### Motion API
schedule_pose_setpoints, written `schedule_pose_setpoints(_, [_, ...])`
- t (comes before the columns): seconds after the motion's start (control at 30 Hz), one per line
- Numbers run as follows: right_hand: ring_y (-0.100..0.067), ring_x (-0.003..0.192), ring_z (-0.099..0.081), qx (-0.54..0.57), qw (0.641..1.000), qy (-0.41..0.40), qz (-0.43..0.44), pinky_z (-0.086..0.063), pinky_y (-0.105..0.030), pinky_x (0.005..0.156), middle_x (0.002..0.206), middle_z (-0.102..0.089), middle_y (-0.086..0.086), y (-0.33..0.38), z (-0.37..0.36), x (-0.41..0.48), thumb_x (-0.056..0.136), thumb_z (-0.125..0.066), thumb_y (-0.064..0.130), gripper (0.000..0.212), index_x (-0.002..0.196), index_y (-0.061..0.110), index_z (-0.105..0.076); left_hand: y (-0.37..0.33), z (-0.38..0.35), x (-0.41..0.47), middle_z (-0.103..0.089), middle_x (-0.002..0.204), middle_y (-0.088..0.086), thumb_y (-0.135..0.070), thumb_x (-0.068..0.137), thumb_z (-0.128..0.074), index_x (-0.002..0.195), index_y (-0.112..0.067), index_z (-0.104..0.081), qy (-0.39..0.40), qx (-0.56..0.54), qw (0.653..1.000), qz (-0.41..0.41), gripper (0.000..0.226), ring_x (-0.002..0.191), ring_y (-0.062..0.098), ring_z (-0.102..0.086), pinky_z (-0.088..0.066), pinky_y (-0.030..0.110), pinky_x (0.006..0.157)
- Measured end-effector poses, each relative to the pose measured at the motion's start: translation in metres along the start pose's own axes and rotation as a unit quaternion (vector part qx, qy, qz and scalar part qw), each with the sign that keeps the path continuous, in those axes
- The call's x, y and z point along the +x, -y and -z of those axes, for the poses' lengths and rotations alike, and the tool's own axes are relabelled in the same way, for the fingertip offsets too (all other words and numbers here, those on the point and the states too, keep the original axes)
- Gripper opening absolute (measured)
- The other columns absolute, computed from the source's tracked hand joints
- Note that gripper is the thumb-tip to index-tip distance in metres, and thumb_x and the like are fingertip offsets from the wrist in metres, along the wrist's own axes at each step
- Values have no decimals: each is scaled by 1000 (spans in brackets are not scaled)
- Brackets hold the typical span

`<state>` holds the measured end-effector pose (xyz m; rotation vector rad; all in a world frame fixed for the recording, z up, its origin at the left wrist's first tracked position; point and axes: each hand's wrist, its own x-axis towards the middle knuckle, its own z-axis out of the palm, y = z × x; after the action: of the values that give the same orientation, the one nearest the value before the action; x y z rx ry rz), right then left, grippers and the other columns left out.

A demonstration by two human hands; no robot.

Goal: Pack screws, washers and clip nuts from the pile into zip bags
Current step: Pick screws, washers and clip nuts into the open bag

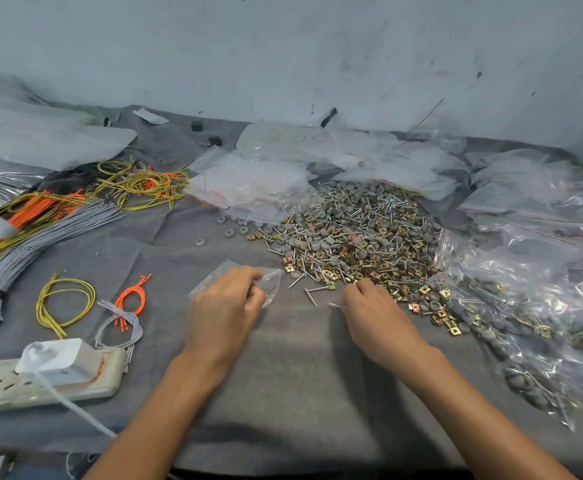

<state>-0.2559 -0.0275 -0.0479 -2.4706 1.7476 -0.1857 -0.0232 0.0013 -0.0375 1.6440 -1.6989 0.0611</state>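
Here, left hand [226,306] fingers gripping zip bag [271,284], right hand [369,308] pinching a screw [335,305].

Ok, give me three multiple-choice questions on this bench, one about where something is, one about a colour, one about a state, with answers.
1. The power strip lies: A. near the front edge, on the person's left; B. against the back wall; C. on top of the hardware.
2. The big cord loop lying alone is: A. blue; B. yellow; C. pink.
3. The right hand is: A. pinching screws by the pile; B. flat and open; C. gripping a cord.

Answers: 1 A, it sits left of the left hand holding the zip bag. 2 B, its strands are yellow. 3 A, the fingers are curled with a screw tip poking out.
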Motion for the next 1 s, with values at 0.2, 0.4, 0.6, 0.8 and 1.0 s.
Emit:
schedule_pose_setpoints(0.2, [-32,92,-53,75,997,1,-3,-39,-40,74,101,-54,-9,26,4,30,102,-43,19,14,99,9,-53,0,-11,-6,-69,82,5,-9,83,-67,101,-19,-69,64,-25,996,57,20,76,34,-64,-53,44,65])
schedule_pose_setpoints(0.4, [-35,108,-55,-1,999,14,30,-46,-44,89,118,-54,-14,40,-8,48,103,-49,20,19,115,6,-51,-2,-15,-8,-68,84,11,-11,86,-63,108,-17,-69,72,-45,994,70,23,79,34,-63,-49,44,67])
schedule_pose_setpoints(0.6, [-31,108,-50,-117,985,-33,123,-36,-33,84,121,-50,-14,25,-5,54,98,-44,0,22,118,6,-47,-1,-16,-7,-69,86,10,-12,87,-63,110,-18,-68,66,-49,994,72,24,81,32,-63,-48,42,68])
schedule_pose_setpoints(0.8, [-30,108,-49,-194,962,-1,191,-41,-37,94,118,-53,-11,16,0,62,104,-41,7,17,117,9,-52,0,-18,-7,-69,85,7,-14,88,-62,113,-19,-67,82,-52,992,78,26,82,30,-64,-49,43,69])
schedule_pose_setpoints(1.0, [-28,103,-54,-248,941,2,231,-44,-38,93,111,-60,-9,12,2,57,102,-45,15,20,112,10,-62,0,-18,-7,-68,84,7,-14,89,-60,116,-18,-66,92,-58,991,79,28,81,30,-62,-48,43,70])
